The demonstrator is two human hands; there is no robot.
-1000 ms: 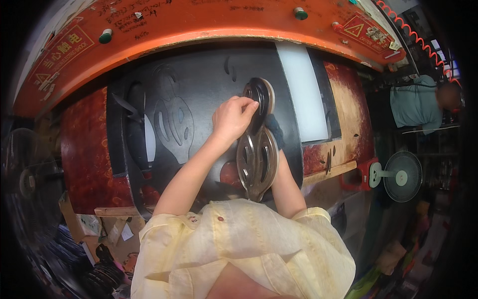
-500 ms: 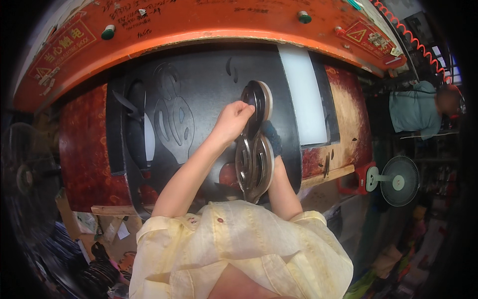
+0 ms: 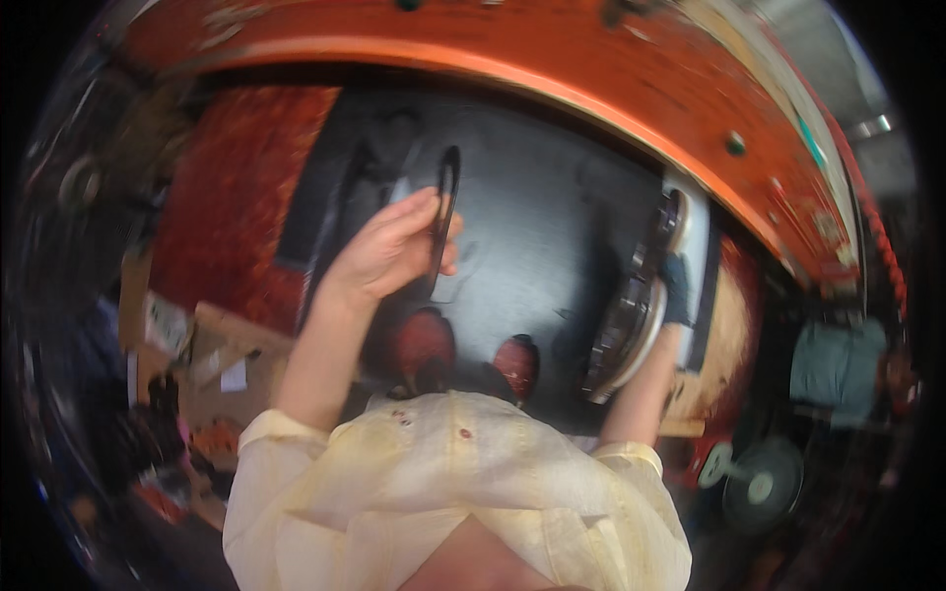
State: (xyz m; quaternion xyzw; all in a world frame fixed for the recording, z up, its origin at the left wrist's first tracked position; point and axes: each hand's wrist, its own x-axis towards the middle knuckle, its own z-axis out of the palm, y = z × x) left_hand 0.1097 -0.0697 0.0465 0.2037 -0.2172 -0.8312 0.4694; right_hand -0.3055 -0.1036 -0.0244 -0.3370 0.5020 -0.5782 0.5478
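Observation:
My left hand (image 3: pixel 394 246) is closed on a thin, long black cut piece (image 3: pixel 445 197), looped in outline and held upright above the black sheet (image 3: pixel 532 236). My right hand (image 3: pixel 676 291), in a dark glove, grips a metal cutting die (image 3: pixel 631 315) by its side. The die has two rounded lobes, a dark inside and a pale rim. It is tilted over the right part of the sheet. Motion blur softens both hands and the die. Two cut-out holes in the sheet, near my body, show red beneath.
An orange machine beam (image 3: pixel 394 54) spans the far side. Red patterned board (image 3: pixel 236 187) lies at the left, and a white strip (image 3: pixel 702 227) at the right. A fan (image 3: pixel 761 485) stands at lower right, near a person in a grey-green top (image 3: pixel 838 364).
My left hand has come away from the die and moved left, now with the black piece in it. My right hand has carried the die to the right. The whole view has turned.

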